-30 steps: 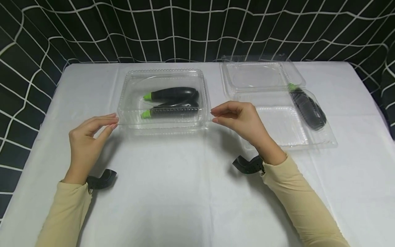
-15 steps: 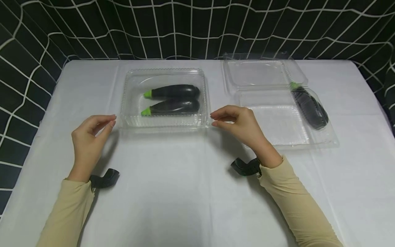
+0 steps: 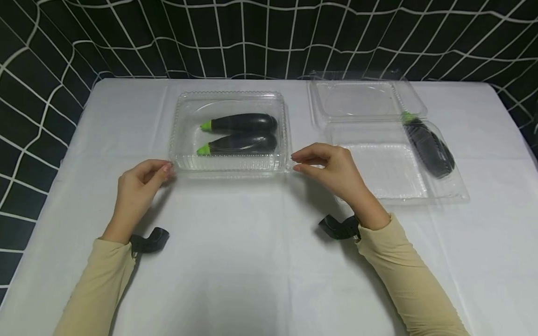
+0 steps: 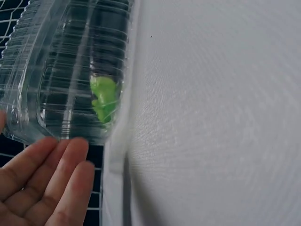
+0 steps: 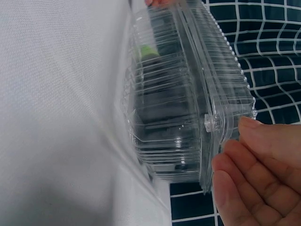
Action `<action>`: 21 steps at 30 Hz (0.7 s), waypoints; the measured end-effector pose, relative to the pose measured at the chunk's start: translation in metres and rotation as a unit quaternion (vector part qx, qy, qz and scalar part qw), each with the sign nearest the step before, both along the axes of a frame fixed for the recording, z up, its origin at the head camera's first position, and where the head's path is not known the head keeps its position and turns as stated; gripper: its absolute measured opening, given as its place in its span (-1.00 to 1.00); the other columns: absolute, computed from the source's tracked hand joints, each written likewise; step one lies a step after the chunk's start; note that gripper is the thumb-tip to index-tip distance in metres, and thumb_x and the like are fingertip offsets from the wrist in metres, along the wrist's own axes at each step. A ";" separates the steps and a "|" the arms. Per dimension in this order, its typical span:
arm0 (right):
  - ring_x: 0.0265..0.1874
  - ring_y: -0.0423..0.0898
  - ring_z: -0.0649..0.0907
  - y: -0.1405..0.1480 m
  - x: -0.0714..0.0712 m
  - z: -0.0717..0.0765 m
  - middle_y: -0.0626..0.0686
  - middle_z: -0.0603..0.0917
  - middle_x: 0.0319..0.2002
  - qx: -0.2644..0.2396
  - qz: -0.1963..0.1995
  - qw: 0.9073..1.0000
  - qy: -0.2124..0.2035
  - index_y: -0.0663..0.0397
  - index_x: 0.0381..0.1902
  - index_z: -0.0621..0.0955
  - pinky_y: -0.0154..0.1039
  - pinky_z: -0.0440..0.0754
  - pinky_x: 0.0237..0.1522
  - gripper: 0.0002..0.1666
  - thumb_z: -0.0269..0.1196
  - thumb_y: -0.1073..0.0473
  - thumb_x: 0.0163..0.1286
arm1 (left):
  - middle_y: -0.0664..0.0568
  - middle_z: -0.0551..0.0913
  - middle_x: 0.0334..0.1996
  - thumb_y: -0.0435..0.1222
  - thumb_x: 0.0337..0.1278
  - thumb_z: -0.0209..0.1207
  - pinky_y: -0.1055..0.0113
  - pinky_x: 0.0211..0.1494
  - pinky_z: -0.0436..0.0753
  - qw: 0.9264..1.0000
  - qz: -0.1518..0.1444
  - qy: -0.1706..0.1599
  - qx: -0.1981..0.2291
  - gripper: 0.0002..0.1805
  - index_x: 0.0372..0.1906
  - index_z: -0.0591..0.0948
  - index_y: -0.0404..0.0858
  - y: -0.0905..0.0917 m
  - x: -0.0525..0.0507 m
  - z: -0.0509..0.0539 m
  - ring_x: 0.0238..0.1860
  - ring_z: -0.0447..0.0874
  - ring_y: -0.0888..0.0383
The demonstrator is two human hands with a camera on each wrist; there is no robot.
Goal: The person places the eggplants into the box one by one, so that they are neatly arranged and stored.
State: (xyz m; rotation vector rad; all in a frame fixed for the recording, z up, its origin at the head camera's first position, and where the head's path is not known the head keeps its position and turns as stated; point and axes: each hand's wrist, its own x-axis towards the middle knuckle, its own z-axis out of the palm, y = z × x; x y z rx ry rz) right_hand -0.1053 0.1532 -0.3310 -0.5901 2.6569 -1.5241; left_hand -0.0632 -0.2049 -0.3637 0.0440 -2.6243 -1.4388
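Observation:
A clear plastic clamshell container stands at the table's back left, its lid down. Two black eggplants with green stem ends lie side by side inside. At its front left corner is my left hand, fingertips close together and blurred in the head view. In the left wrist view its fingers lie nearly straight against the container's end wall. My right hand holds the front right corner between thumb and fingers. The right wrist view shows the thumb at the lid's edge, fingers beside the rim.
A second clear clamshell container lies with its lid folded back to the right. Another black eggplant with a green stem sits at its right side. White cloth covers the table. A dark wall with white netting rises behind.
The front of the left container's lid has come down over the eggplants. My left hand drew slightly away from the corner, then moved right, back to it. My right hand stays at its corner.

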 end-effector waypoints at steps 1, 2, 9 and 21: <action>-0.33 -0.24 0.67 0.000 0.000 0.000 0.12 0.72 -0.25 0.000 0.001 1.000 0.000 0.30 -0.24 0.70 -0.41 0.62 -0.21 -0.80 0.36 0.41 0.12 | -0.25 0.69 -0.26 -0.29 0.31 0.09 0.61 -0.24 0.56 1.000 -0.009 -0.008 0.013 -0.72 -0.14 0.62 -0.48 0.000 0.000 0.000 -0.36 0.62 0.46; -0.33 -0.24 0.67 -0.001 0.000 0.000 0.13 0.72 -0.25 -0.001 0.002 1.000 0.000 0.30 -0.23 0.70 -0.42 0.61 -0.21 -0.80 0.36 0.41 0.13 | -0.23 0.69 -0.27 -0.30 0.33 0.07 0.59 -0.21 0.58 0.999 -0.020 -0.019 0.031 -0.71 -0.14 0.61 -0.50 0.000 0.000 -0.001 -0.34 0.63 0.44; -0.32 -0.25 0.67 -0.001 0.000 -0.001 0.11 0.72 -0.25 0.001 0.006 1.000 0.007 0.30 -0.24 0.69 -0.40 0.62 -0.19 -0.80 0.35 0.43 0.13 | 0.11 0.68 -0.40 -0.36 0.34 0.03 0.43 -0.18 0.65 0.967 -0.049 -0.101 0.229 -0.74 -0.16 0.50 -0.57 0.000 -0.002 -0.001 -0.35 0.69 0.27; -0.30 -0.16 0.69 -0.002 -0.001 -0.001 0.10 0.72 -0.25 0.006 0.008 1.000 0.010 0.28 -0.24 0.70 -0.38 0.62 -0.19 -0.80 0.35 0.42 0.12 | -0.03 0.69 -0.40 -0.40 0.30 0.07 0.41 -0.19 0.66 0.923 -0.056 -0.148 0.352 -0.87 -0.27 0.56 -0.42 -0.003 -0.001 0.000 -0.35 0.71 0.19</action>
